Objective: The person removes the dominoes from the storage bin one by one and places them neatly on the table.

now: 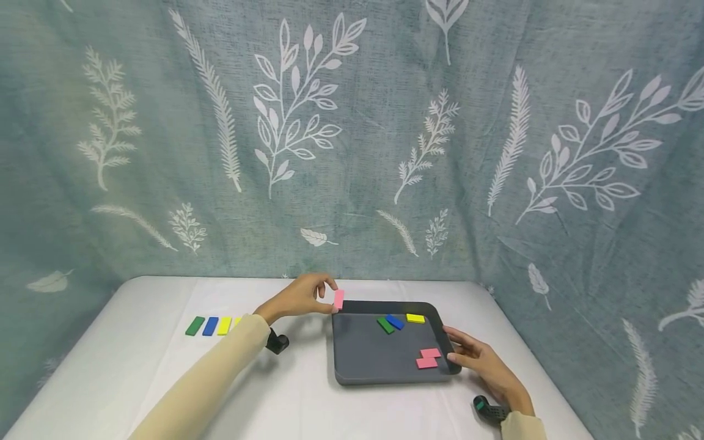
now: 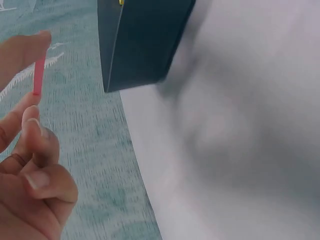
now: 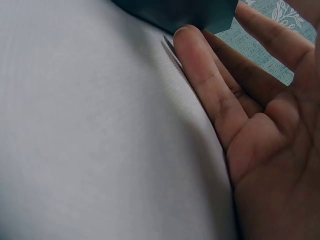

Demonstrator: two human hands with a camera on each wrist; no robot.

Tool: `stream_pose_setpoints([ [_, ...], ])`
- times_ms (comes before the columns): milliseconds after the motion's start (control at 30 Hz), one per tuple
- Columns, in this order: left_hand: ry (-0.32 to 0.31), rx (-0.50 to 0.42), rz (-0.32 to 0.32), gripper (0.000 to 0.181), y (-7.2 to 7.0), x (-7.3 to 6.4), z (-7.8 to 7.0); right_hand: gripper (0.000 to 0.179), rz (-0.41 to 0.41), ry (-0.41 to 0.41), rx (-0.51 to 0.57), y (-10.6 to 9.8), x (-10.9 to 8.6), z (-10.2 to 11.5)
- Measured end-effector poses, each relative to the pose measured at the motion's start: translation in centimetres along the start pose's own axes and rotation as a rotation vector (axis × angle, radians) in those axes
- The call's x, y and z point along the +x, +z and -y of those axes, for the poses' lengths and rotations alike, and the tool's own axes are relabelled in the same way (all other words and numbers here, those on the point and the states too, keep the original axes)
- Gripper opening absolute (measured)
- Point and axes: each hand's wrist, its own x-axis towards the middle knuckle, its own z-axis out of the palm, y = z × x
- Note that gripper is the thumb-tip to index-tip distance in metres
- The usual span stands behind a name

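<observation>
Between thumb and index finger my left hand (image 1: 301, 297) pinches a small pink tile (image 1: 339, 299), held upright above the back left corner of a dark grey tray (image 1: 379, 357). In the left wrist view the pink tile (image 2: 38, 77) appears edge-on, apart from the tray wall (image 2: 142, 45). My right hand (image 1: 486, 365) holds the tray's right side, its thumb over the rim and fingers along the outer wall. Inside the tray lie a green tile (image 1: 385, 325), a blue tile (image 1: 395, 321), a yellow tile (image 1: 415, 318) and two pink tiles (image 1: 426, 363).
On the white table (image 1: 308, 391), left of the tray, a row holds a green tile (image 1: 195, 326), a blue tile (image 1: 210, 326) and a yellow tile (image 1: 223, 326). Another yellow piece (image 1: 237, 321) is partly hidden by the left sleeve. A patterned curtain (image 1: 352, 153) hangs behind.
</observation>
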Motion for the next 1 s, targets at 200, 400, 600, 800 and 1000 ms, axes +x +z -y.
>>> stream_pose_setpoints([
  [200,-0.013,0.012,-0.016,0.043,-0.7,-1.3,1.2,0.071,0.005,-0.004,0.000,0.1,-0.1,0.0],
  [400,-0.040,0.031,-0.019,0.043,-1.5,-2.8,2.2,0.072,-0.002,0.007,-0.010,0.3,-0.2,0.0],
  [600,-0.050,0.048,-0.026,0.044,-2.3,-3.9,3.6,0.073,-0.006,0.007,-0.019,0.0,-0.3,0.1],
  [800,-0.073,0.058,-0.026,0.042,-3.0,-5.4,4.9,0.073,0.002,-0.005,-0.032,0.0,-0.1,0.1],
  [1000,-0.129,0.043,-0.020,0.041,-3.6,-6.9,6.2,0.071,-0.003,-0.003,-0.040,0.0,0.1,0.0],
])
